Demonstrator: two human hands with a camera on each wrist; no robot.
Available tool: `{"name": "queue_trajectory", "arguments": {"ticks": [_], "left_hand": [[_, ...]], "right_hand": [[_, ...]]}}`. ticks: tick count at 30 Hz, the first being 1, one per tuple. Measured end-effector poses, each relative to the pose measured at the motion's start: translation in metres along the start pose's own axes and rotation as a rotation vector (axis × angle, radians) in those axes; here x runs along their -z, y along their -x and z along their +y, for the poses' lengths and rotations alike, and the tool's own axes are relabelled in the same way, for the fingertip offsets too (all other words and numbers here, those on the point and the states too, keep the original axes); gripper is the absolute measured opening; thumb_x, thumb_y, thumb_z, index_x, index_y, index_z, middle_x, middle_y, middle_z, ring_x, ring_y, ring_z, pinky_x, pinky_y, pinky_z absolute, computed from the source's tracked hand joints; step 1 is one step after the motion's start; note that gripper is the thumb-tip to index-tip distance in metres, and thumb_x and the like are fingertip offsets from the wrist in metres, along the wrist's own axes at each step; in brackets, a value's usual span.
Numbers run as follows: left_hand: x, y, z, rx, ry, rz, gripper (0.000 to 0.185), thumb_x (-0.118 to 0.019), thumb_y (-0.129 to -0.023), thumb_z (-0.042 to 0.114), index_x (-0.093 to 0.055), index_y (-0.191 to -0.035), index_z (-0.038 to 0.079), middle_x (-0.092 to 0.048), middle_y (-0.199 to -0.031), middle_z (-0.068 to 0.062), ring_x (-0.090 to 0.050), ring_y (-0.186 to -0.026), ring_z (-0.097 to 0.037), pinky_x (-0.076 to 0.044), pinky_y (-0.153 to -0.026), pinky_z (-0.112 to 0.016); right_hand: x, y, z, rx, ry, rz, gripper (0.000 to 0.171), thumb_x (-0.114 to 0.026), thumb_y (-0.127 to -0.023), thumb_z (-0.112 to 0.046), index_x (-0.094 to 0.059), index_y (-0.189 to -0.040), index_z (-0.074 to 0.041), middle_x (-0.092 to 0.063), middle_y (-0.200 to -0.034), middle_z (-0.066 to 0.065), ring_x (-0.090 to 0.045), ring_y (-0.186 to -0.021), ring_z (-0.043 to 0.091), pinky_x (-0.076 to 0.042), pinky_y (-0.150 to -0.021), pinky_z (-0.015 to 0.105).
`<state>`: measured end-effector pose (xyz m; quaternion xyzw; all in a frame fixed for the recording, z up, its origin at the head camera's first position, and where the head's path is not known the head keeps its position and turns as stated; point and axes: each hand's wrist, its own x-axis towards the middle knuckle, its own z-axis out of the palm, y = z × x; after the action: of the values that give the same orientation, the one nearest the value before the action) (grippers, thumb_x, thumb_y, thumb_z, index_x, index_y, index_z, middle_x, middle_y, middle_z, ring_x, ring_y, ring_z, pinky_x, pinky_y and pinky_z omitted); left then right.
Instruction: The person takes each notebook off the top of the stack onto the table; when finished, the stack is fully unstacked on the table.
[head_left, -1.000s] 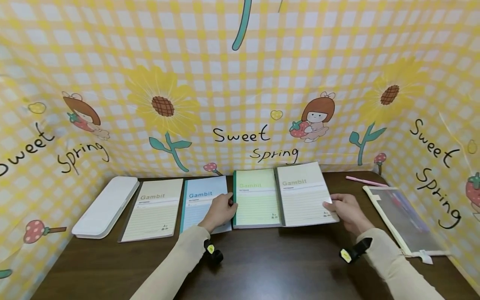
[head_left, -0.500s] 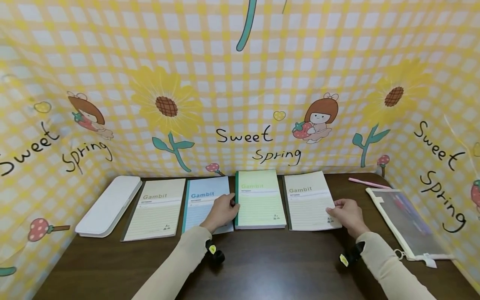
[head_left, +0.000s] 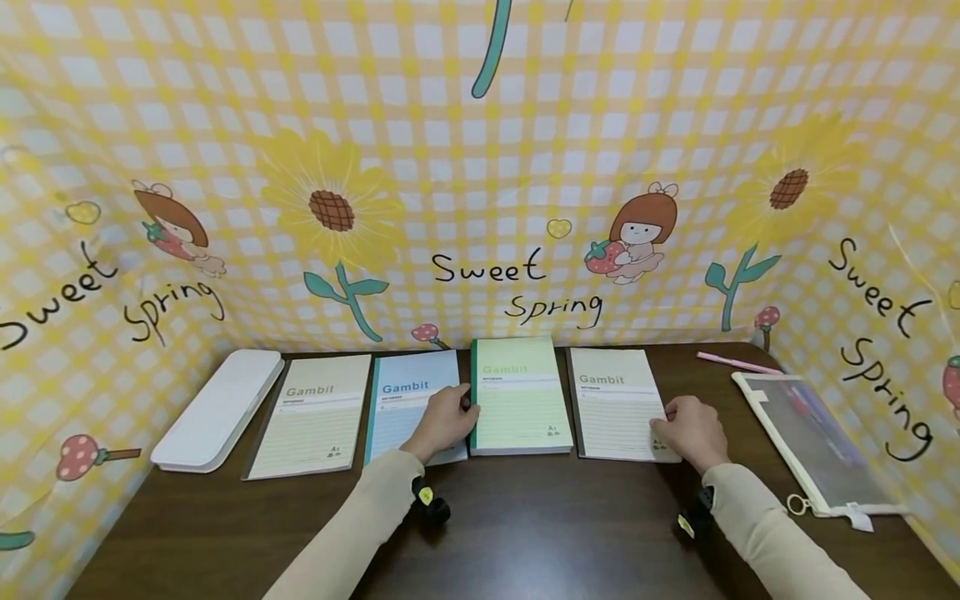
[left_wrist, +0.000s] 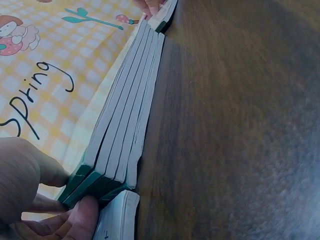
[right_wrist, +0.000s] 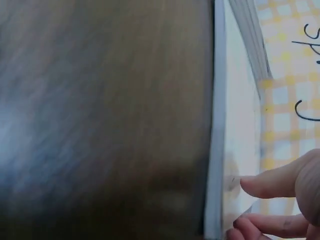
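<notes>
My left hand (head_left: 447,419) grips the spine edge of a stack of light green notebooks (head_left: 520,400). The left wrist view shows its fingertips (left_wrist: 85,215) at the stack's dark green spines, with the page edges (left_wrist: 127,110) of several notebooks above each other. On the right, my right hand (head_left: 693,429) pinches the lower right edge of a pale grey notebook (head_left: 611,396) lying flat. Its thumb (right_wrist: 265,184) is over the cover and the other fingers (right_wrist: 272,225) are at the side edge. A blue notebook (head_left: 405,387) lies left of the green stack, partly behind my left hand.
Farther left lie a cream notebook (head_left: 311,417) and a white pencil case (head_left: 217,412). A mesh zip pouch (head_left: 817,450) with pens and a pink pen (head_left: 738,362) lie at the right. A checked yellow cloth (head_left: 480,167) surrounds the dark wooden table (head_left: 510,533).
My right hand has brought the grey notebook down from over the green stack's right edge to the table beside it. The left hand has stayed at the green spines.
</notes>
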<state>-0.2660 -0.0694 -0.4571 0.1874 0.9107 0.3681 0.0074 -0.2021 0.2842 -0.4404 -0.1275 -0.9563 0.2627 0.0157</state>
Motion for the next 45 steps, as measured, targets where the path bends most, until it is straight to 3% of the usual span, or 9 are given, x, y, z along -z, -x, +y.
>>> {"name": "queue_trajectory", "arguments": {"ticks": [5,9,15,22,26,31,36,40,45], "left_hand": [[-0.001,-0.001,0.0,-0.001,0.0,-0.002,0.027,-0.053,-0.089,0.013,-0.055,-0.111,-0.003,-0.049,-0.066,-0.005,-0.042,-0.053,-0.016,-0.034,-0.052,-0.028],[-0.002,-0.001,0.001,-0.008,0.017,-0.003,0.017,-0.052,-0.089,0.013,-0.057,-0.099,0.0,-0.046,-0.061,-0.005,-0.039,-0.049,-0.015,-0.033,-0.05,-0.028],[-0.004,-0.003,0.001,-0.018,0.015,-0.007,0.012,-0.052,-0.089,0.013,-0.057,-0.092,0.002,-0.045,-0.06,-0.005,-0.037,-0.047,-0.015,-0.032,-0.049,-0.027],[-0.003,-0.004,0.002,-0.008,0.016,0.004,0.011,-0.052,-0.089,0.012,-0.057,-0.089,0.003,-0.045,-0.06,-0.006,-0.037,-0.048,-0.016,-0.032,-0.049,-0.027],[-0.003,-0.002,0.004,0.0,0.026,-0.01,0.028,-0.051,-0.09,0.012,-0.056,-0.111,-0.006,-0.041,-0.054,-0.004,-0.032,-0.044,-0.014,-0.03,-0.046,-0.026],[-0.002,0.002,0.008,-0.003,0.033,0.02,0.041,-0.051,-0.089,0.01,-0.045,-0.124,-0.012,-0.043,-0.055,-0.009,-0.029,-0.041,-0.014,-0.029,-0.045,-0.026],[-0.003,0.004,0.013,0.028,0.066,0.077,0.044,-0.056,-0.087,0.014,-0.047,-0.123,-0.011,-0.051,-0.094,-0.018,-0.035,-0.053,-0.018,-0.033,-0.054,-0.029],[-0.004,0.003,0.018,0.129,0.22,0.117,0.047,-0.058,-0.087,0.017,-0.046,-0.127,-0.003,-0.054,-0.106,-0.016,-0.052,-0.068,-0.017,-0.043,-0.06,-0.028],[-0.004,0.001,0.024,0.36,0.614,0.108,0.052,-0.06,-0.086,0.017,-0.042,-0.133,0.007,-0.056,-0.102,-0.013,-0.059,-0.072,-0.015,-0.05,-0.059,-0.03]], "right_hand": [[-0.011,-0.003,-0.026,0.168,-0.032,0.089,0.032,-0.058,-0.081,-0.02,-0.061,-0.102,0.004,-0.063,-0.09,0.017,-0.06,-0.079,0.03,-0.047,-0.062,0.042],[-0.034,-0.001,-0.06,0.298,-0.119,0.008,0.041,-0.062,-0.083,-0.026,-0.058,-0.11,0.005,-0.064,-0.089,0.015,-0.062,-0.08,0.026,-0.049,-0.066,0.038],[-0.063,0.005,-0.098,0.376,-0.043,-0.116,0.036,-0.061,-0.084,-0.038,-0.055,-0.082,-0.002,-0.052,-0.069,0.009,-0.047,-0.06,0.02,-0.039,-0.055,0.031],[-0.073,0.007,-0.104,0.351,-0.02,-0.083,0.038,-0.061,-0.083,-0.04,-0.045,-0.069,-0.009,-0.045,-0.064,0.005,-0.051,-0.085,0.028,-0.042,-0.069,0.038],[-0.073,0.006,-0.102,0.34,-0.039,-0.099,0.039,-0.062,-0.082,-0.041,-0.046,-0.069,-0.008,-0.044,-0.063,0.004,-0.049,-0.103,0.036,-0.042,-0.081,0.045],[-0.073,0.005,-0.102,0.346,-0.027,-0.111,0.039,-0.062,-0.082,-0.041,-0.045,-0.069,-0.009,-0.044,-0.066,0.004,-0.051,-0.08,0.024,-0.042,-0.068,0.038],[-0.072,0.005,-0.104,0.347,-0.018,-0.125,0.039,-0.062,-0.082,-0.04,-0.044,-0.068,-0.008,-0.043,-0.063,0.005,-0.043,-0.064,0.017,-0.037,-0.062,0.034],[-0.072,0.006,-0.103,0.347,-0.028,-0.134,0.04,-0.063,-0.082,-0.039,-0.044,-0.067,-0.007,-0.043,-0.06,0.007,-0.04,-0.06,0.018,-0.036,-0.06,0.033],[-0.073,0.006,-0.102,0.373,-0.044,-0.124,0.039,-0.063,-0.082,-0.038,-0.043,-0.067,-0.008,-0.042,-0.061,0.006,-0.041,-0.061,0.017,-0.035,-0.062,0.034]]}}
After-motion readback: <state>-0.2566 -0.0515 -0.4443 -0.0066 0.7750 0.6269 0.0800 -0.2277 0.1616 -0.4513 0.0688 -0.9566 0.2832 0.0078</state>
